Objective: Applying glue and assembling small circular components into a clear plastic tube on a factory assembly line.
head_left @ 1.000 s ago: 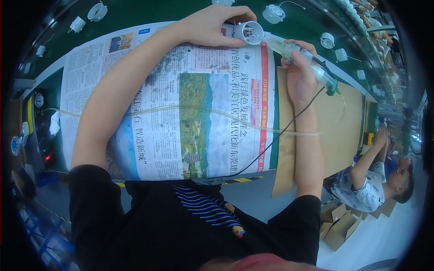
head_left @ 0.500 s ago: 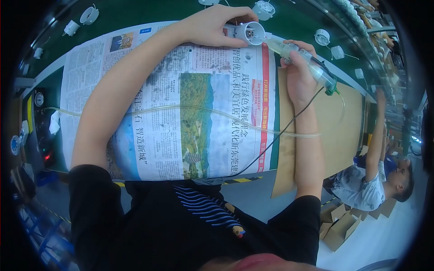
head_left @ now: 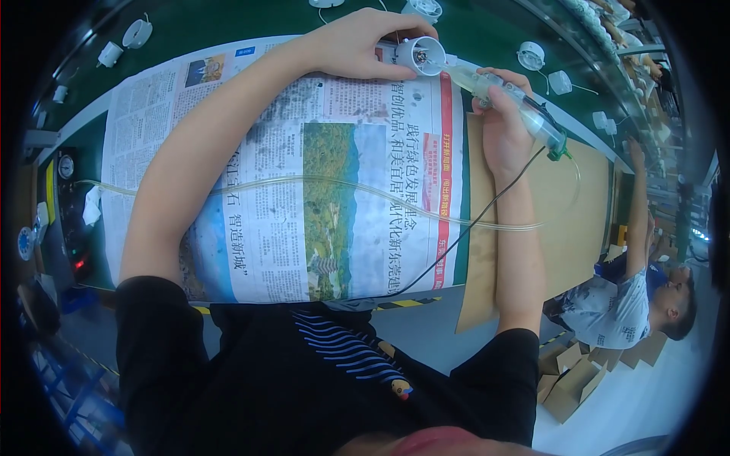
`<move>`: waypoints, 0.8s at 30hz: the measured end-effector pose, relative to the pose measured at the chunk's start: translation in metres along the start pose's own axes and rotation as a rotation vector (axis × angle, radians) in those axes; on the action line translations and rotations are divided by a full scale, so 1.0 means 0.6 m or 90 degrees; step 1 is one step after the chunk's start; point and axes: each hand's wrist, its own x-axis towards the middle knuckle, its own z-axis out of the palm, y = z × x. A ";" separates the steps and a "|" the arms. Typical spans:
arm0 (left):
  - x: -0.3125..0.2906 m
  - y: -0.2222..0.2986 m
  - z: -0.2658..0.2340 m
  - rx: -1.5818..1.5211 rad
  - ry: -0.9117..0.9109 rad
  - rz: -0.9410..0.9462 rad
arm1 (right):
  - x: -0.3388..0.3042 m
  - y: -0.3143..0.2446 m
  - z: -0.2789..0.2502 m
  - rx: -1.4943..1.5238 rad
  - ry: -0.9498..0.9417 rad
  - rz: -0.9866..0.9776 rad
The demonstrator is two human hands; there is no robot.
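My left hand, at the far edge of the newspaper, is closed round a small white plastic cup-shaped housing. Its open end faces right, and small metallic parts show inside. In my right hand is a clear dispensing syringe with a green fitting at its back end. The syringe tip points left and sits at the housing's rim; whether it touches cannot be made out. A clear air hose and a dark cable trail from the syringe across the bench.
Printed newspaper covers the bench, with brown cardboard at its right. Beyond lies a green conveyor belt carrying several white housings with wires. A control box with a gauge stands left. Another person works at right, near cardboard boxes.
White housings on the green belt have shifted leftward. The other person's raised arm has moved slightly. My hands, the housing and the syringe have stayed almost still.
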 end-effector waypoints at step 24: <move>0.002 -0.025 -0.003 0.488 0.327 0.045 | 0.004 0.004 -0.001 0.021 0.021 0.005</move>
